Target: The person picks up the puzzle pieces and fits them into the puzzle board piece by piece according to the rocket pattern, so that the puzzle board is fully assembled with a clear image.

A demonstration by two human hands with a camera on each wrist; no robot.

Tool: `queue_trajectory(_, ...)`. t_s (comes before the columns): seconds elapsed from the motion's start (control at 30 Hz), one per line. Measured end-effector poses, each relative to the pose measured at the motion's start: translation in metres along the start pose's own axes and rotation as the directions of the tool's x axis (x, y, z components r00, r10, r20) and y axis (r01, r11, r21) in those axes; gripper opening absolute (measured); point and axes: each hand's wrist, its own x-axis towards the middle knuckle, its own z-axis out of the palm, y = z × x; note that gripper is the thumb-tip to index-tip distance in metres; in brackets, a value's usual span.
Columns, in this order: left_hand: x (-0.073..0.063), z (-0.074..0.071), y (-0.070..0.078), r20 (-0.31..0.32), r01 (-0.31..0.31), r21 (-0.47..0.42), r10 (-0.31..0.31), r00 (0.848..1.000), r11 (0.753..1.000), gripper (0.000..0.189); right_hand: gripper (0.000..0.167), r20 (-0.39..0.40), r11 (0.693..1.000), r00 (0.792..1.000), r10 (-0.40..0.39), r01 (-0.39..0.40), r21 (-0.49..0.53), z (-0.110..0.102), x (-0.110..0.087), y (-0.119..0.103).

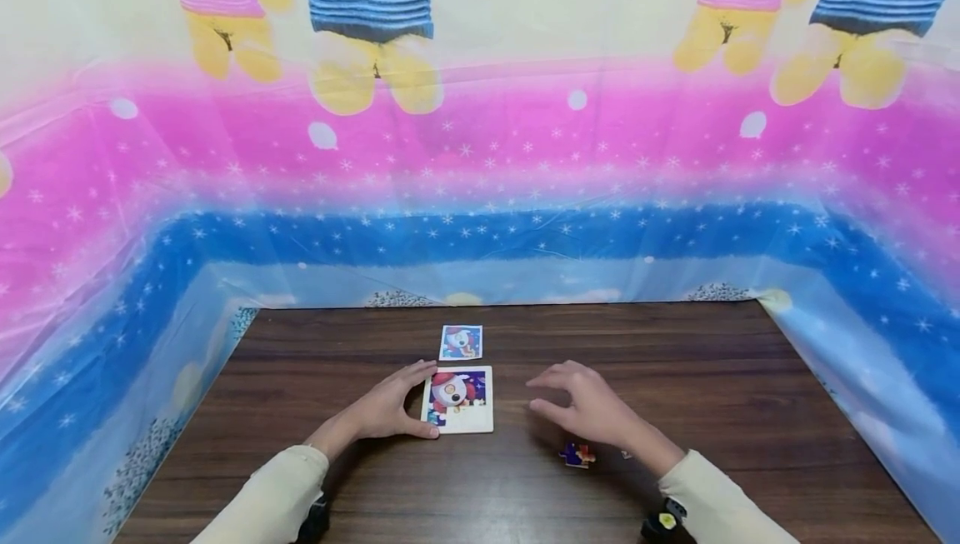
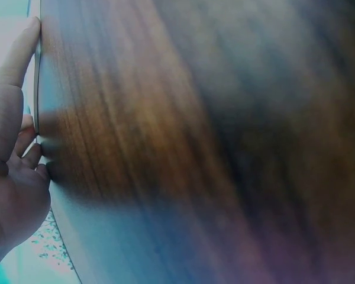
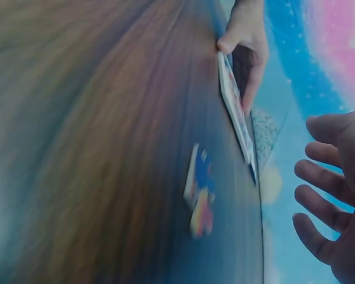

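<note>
A square jigsaw puzzle (image 1: 459, 398) in a white frame lies on the table, showing a cartoon figure with a red hat; its lower right part is bare white. My left hand (image 1: 386, 405) holds the frame's left side, thumb at the near corner and fingers at the far corner. To the right of the puzzle, my right hand (image 1: 588, 401) hovers with fingers loosely bent and nothing in them. Below that hand lies a loose puzzle piece (image 1: 576, 455), purple and orange. Another small piece (image 1: 626, 454) shows partly beside the right wrist.
Just beyond the puzzle lies a small picture card (image 1: 461, 342) with a similar figure. The dark wooden table (image 1: 675, 361) ends at a printed curtain (image 1: 525, 236) that hangs behind it and along both sides.
</note>
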Motion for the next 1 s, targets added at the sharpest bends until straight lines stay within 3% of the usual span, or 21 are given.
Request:
queue_trajectory(0.23, 0.0, 0.001, -0.001, 0.001, -0.001, 0.0, 0.001, 1.0, 1.0, 0.106, 0.038, 0.008, 0.999, 1.0, 0.019, -0.019, 0.03, -0.01, -0.031, 0.013)
queue_trajectory(0.5, 0.001, 0.001, -0.003, 0.0, -0.004, 0.007, 0.004, 1.0, 1.0, 0.107, 0.043, 0.035, 0.999, 0.999, 0.035, -0.035, -0.023, -0.012, -0.056, 0.025)
queue_trajectory(0.7, 0.0, 0.0, -0.003, 0.003, -0.012, 0.008, 0.012, 1.0, 1.0, 0.107, 0.043, 0.105, 0.994, 0.988, 0.11, -0.11, -0.009, -0.011, -0.065, 0.027)
queue_trajectory(1.0, -0.001, 0.0, -0.001, 0.001, -0.009, 0.002, 0.009, 1.0, 1.0, 0.106, 0.045, 0.184, 0.989, 0.972, 0.146, -0.147, -0.009, -0.012, -0.072, 0.029)
